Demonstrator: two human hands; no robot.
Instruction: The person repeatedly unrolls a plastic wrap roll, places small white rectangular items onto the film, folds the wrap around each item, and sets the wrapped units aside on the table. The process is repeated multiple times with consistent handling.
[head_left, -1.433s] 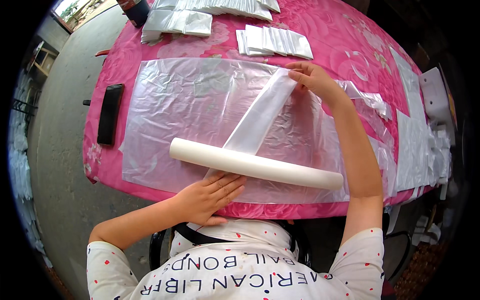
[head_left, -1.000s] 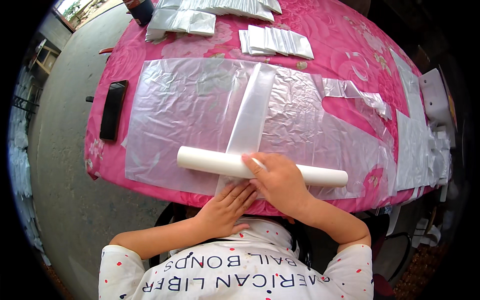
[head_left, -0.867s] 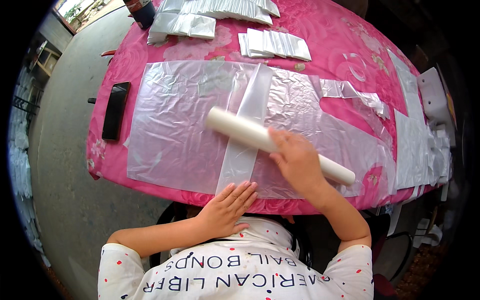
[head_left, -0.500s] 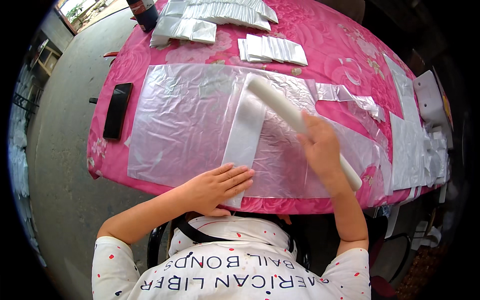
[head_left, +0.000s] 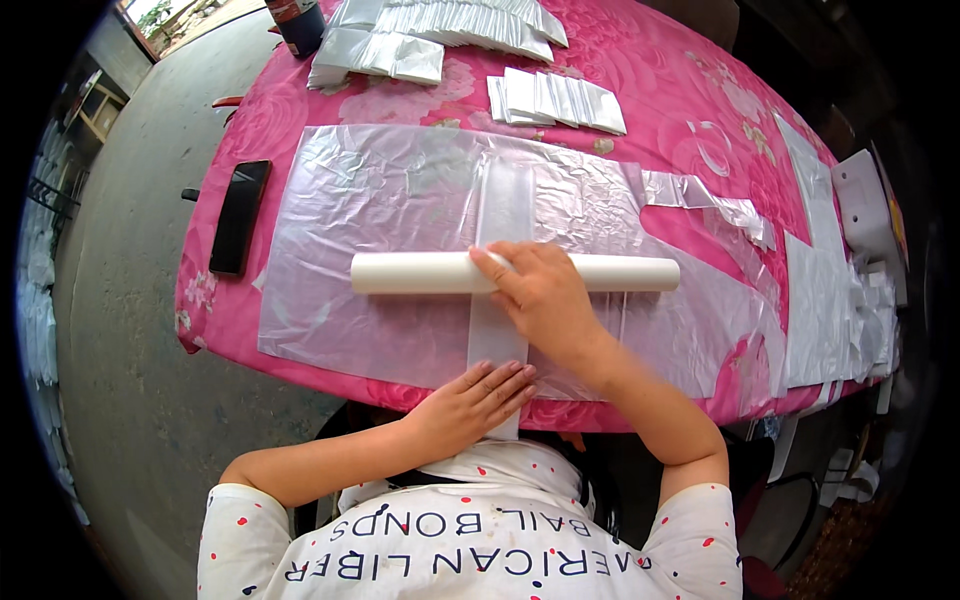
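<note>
A thin, clear plastic bag (head_left: 370, 200) with cut-out handles at its right end lies flat across the table. Over its middle, from far edge to near edge, runs a whitish flat strip (head_left: 508, 205). My left hand (head_left: 478, 405) rests flat on the near end of this strip, fingers stretched out. In my right hand (head_left: 535, 290) is a white roller-like tube (head_left: 410, 273), gripped from above at its middle. The tube lies sideways across the strip and the bag.
A pink flowered cloth (head_left: 690, 120) covers the table. Folded plastic bags (head_left: 560, 100) and a larger row of them (head_left: 400, 55) lie at the far side. A black phone (head_left: 240, 218) is at the left, a dark bottle (head_left: 297, 28) beyond. More flat bags (head_left: 815, 310) lie at the right.
My right hand has swung the tube from a slant on the right to a level position across the strip. The strip and my left hand have shifted slightly right.
</note>
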